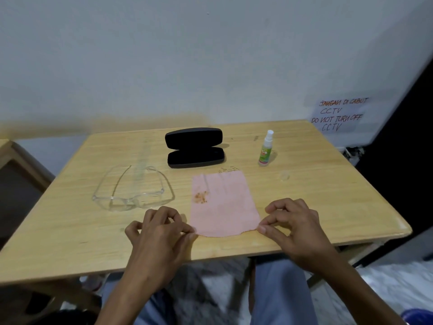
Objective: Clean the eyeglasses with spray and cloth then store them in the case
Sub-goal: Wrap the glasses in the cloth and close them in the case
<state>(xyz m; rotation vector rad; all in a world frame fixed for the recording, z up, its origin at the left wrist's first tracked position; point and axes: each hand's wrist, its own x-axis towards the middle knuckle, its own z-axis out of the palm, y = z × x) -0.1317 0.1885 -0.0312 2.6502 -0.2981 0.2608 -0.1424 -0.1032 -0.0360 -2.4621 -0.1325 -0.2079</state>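
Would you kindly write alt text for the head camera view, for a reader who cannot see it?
A person's left hand and right hand pinch the near corners of a pink cloth lying flat on a wooden table. Clear eyeglasses lie left of it; an open black case and upright spray bottle stand behind.

A wooden table [316, 195] bears eyeglasses [131, 191], open case [194, 147], spray bottle [266, 150], pink cloth [222, 205].
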